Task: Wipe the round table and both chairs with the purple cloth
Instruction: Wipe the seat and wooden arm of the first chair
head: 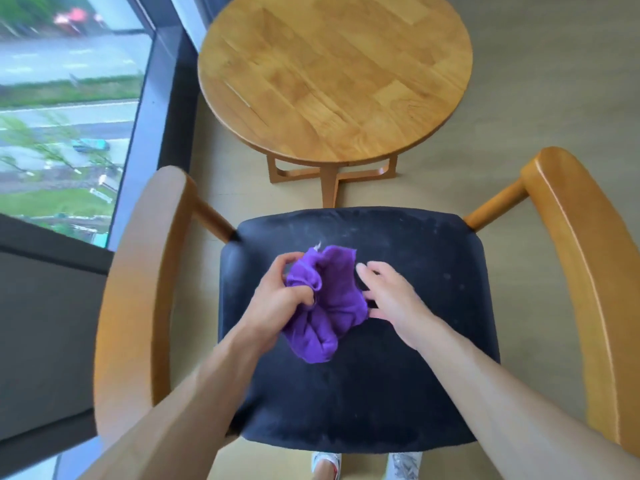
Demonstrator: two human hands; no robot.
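My left hand (280,299) has the purple cloth (325,306) bunched up, fingers (304,299) curled right into the folds and gripping it. The cloth is soft and fuzzy-looking, crumpled into a loose lump, and it sits over the middle of the chair seat (415,375). My right hand (391,299) is just beside it on the right, fingers relaxed and slightly spread, fingertips touching the cloth's edge without grabbing anything.

The seat is a dark navy cushion, squarish with rounded corners, kind of velvety, and it shows pale dusty smudges and specks, mostly toward the far edge. The chair (581,258) has a smooth honey-colored wooden frame, with curved armrests sweeping round on both sides and round pegs joining them to the seat.

Just past the chair is the round table (332,74), same warm wood, its top made of short glued planks with visible grain, on a crossed wooden base. The floor (554,81) is a plain beige. To my left there's a big window (69,98) with a dark frame, blurry greenery and road outside. My shoes (325,465) peek out below the seat's near edge.
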